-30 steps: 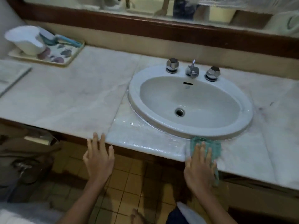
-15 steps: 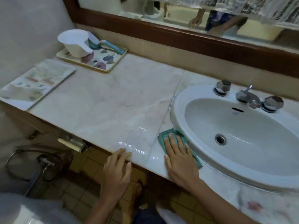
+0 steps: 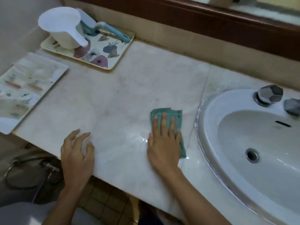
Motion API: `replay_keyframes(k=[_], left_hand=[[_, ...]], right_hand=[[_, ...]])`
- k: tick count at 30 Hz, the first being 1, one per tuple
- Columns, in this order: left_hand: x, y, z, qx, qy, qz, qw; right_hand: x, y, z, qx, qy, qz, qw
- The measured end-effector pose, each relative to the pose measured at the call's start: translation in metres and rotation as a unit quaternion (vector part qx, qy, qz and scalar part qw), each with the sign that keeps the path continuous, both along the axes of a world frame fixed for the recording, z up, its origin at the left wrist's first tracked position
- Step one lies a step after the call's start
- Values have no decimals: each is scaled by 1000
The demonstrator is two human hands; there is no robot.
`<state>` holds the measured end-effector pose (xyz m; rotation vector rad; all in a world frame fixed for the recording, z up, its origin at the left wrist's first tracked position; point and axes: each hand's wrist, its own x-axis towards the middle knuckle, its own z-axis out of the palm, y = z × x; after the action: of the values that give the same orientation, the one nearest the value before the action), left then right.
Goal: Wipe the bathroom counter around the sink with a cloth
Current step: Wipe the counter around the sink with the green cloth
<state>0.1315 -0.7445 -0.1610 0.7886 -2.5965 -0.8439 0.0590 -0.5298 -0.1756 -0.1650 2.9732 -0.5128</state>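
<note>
A folded teal cloth (image 3: 174, 113) lies flat on the pale marble counter (image 3: 129, 88), just left of the white oval sink (image 3: 209, 111). My right hand (image 3: 164, 143) presses down on the cloth with straight fingers, covering its near half. My left hand (image 3: 77, 153) hovers at the counter's front edge with fingers loosely spread, holding nothing. A wet sheen shows on the marble between my hands and along the sink's rim.
A floral tray (image 3: 112, 62) at the back left carries a white scoop jug (image 3: 65, 30) and a blue-handled brush (image 3: 113, 33). A second flat tray (image 3: 24, 88) lies at the far left. Chrome tap knobs (image 3: 269, 94) sit behind the basin. Tiled floor lies below.
My right hand slid the cloth from the sink's front rim leftward around to the counter left of the basin. My left hand moved forward onto the counter edge.
</note>
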Motion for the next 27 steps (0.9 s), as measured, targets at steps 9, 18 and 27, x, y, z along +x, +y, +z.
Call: replay_keyframes(k=[9,18,27], left_hand=[[-60,-40,-10,-35,-33,-32,998],[-65,-38,-16,-56,-36,2,998],[-58,-44,-14,24,12,7,1000]], right_hand=[[-25,62,-1,64,20,185,980],[-188,-47,2,36,-27,20,999],[21,-41,1,3,10,356,934]])
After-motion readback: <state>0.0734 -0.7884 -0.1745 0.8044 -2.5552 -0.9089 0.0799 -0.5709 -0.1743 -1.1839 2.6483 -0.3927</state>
